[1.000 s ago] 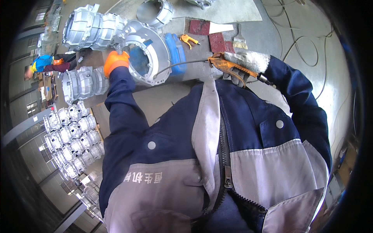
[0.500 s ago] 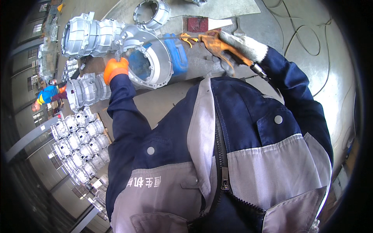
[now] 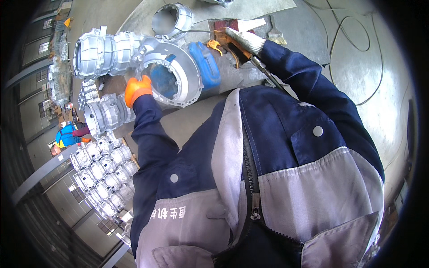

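Note:
My left hand (image 3: pixel 138 90), in an orange glove, is closed on the near left edge of a silver cast-metal housing (image 3: pixel 193 82). The housing has a wide round opening and lies on the workbench. In a white glove, my right hand (image 3: pixel 246 41) is wrapped around an orange air blow gun (image 3: pixel 236 45) to the right of the housing. A long thin nozzle (image 3: pixel 196 31) runs left from the gun, its end near the housing's far rim. The hose joins the gun's lower end beside my jacket. My right fingers are partly hidden.
Behind the housing stands another metal ring casting (image 3: pixel 175 20); more castings (image 3: pixel 96 51) sit at left. A blue plastic object (image 3: pixel 205 67), a yellow-orange tool (image 3: pixel 215 46), a red block (image 3: pixel 225 24) and a flat brush (image 3: pixel 276 33) lie right. Hose (image 3: pixel 357 44) loops across the floor. A co-worker (image 3: pixel 69 135) bends far left.
My right hand has moved left and away from me with the blow gun, bringing its nozzle toward the housing's far side. My left hand keeps its hold; the whole view has shifted slightly.

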The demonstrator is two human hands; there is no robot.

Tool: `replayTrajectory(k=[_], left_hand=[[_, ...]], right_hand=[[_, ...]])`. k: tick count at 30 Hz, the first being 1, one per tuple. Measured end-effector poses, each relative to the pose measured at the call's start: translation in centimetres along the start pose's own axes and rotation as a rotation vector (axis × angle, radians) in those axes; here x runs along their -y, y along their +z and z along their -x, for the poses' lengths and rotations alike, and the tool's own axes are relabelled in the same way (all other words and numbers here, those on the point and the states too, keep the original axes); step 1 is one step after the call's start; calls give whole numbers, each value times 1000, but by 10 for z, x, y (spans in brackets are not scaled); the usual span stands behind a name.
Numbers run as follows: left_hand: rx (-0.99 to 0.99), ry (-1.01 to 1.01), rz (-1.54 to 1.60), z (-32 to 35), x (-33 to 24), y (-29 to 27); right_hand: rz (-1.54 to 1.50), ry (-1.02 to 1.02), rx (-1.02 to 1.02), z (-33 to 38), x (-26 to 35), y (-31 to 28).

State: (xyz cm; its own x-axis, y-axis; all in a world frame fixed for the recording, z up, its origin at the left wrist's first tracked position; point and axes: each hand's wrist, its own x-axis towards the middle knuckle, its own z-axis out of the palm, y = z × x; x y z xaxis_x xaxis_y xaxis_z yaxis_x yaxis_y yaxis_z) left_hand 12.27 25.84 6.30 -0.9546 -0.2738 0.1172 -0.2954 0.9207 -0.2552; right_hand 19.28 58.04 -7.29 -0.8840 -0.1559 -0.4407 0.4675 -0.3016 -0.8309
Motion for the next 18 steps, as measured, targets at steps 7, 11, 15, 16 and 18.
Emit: replayTrajectory(k=[7, 11, 15, 16, 18], left_hand=[[-27, 1, 7, 4, 0, -2], [-16, 9, 8, 5, -1, -3], [30, -1, -9, 1, 1, -2], [27, 2, -3, 0, 2, -1], [35, 2, -2, -2, 2, -1]], right_hand=[[-150, 71, 59, -4, 8, 16], [-86, 47, 1, 4, 11, 21], [10, 15, -23, -3, 8, 21], [34, 7, -28, -5, 7, 20], [96, -18, -42, -8, 3, 16]])
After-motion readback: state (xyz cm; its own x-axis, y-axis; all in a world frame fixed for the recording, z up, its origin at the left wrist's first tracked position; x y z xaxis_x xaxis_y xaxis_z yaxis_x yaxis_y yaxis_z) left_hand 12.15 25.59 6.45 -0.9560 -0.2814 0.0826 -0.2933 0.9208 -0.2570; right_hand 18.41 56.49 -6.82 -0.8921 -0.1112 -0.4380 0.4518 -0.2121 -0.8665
